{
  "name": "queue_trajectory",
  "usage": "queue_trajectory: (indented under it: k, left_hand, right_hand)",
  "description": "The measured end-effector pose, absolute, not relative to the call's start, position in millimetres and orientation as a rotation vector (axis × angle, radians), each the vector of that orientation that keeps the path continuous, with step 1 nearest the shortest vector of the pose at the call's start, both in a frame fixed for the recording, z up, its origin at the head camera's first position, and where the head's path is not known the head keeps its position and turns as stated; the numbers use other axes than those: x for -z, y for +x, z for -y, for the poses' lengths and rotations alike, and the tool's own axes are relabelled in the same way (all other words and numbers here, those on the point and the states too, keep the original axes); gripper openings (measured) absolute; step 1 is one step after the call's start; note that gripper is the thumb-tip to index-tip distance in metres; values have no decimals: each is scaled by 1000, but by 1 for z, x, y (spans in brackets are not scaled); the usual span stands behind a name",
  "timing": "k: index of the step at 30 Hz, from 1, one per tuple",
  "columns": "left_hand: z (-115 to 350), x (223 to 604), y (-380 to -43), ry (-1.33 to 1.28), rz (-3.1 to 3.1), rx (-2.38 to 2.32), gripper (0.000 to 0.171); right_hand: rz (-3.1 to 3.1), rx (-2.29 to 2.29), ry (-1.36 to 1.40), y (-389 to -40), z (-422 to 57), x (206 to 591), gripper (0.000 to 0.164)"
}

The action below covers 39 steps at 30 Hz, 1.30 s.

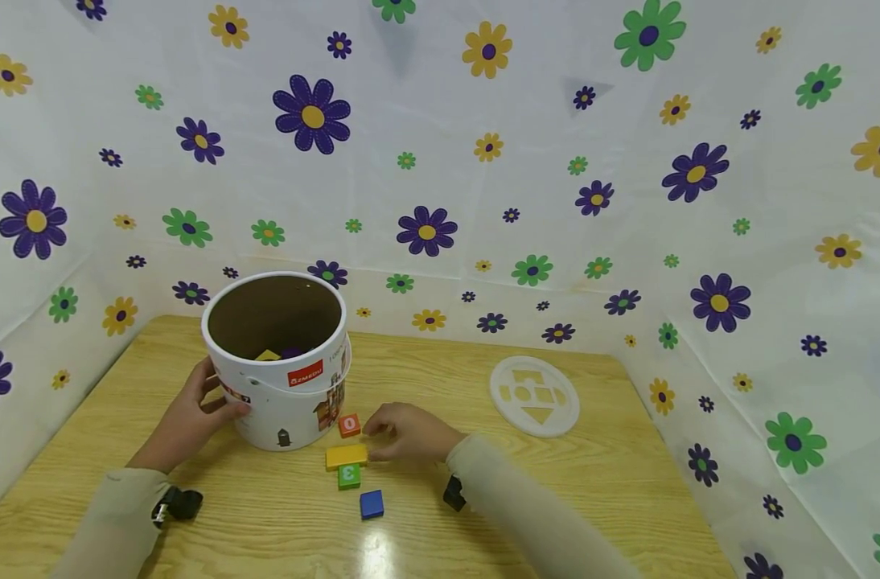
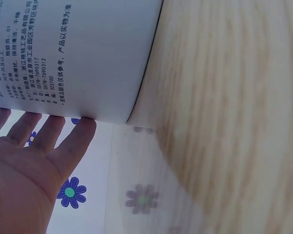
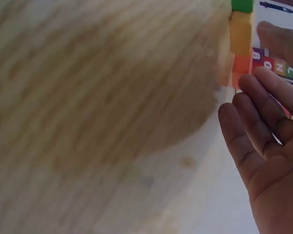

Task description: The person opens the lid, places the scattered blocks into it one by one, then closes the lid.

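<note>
A white bucket (image 1: 266, 414) with printed pictures stands on the left of the table, its top uncovered and some yellow and purple pieces (image 1: 268, 355) visible inside. My left hand (image 1: 194, 418) touches its left side, thumb toward the front; the left wrist view shows extended fingers (image 2: 78, 139) against the printed wall. To the bucket's right lie a red-orange block (image 1: 349, 425) marked 0, a yellow block (image 1: 346, 457), a green block (image 1: 349, 476) marked 3 and a blue block (image 1: 372, 504). Beside the red-orange and yellow blocks, my right hand (image 1: 411, 434) has loosely bent fingers and holds nothing.
A white disc (image 1: 565, 414) with cut-out shapes lies at the back right of the wooden table (image 1: 599, 482). Flower-patterned white sheeting (image 1: 382, 193) rises behind the table and on both sides. The bucket's handle (image 1: 302, 392) hangs down across its front.
</note>
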<state>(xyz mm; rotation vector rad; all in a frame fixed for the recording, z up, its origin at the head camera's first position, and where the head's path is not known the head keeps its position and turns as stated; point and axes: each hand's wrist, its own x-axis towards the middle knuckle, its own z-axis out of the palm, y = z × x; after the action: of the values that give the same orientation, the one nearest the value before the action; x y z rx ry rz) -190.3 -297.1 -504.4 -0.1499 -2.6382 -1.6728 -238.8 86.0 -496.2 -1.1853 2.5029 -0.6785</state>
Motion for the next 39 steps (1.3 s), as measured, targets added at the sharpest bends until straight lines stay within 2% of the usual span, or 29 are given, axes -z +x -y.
queue_trajectory:
  k: [20,29,39]
  left_hand:
    - [293,505,-193,-164,2638,1670,106]
    - [294,506,-192,-176,2630,1661,106]
    - [296,505,-189,-162,2645,1633,107]
  right_hand:
    - [-2589,559,-1226,-230,-82,498,22]
    - [-2606,734,-1175,-232,-101,500,21]
    - [-2700,846,-1146,-237,-128,478,22]
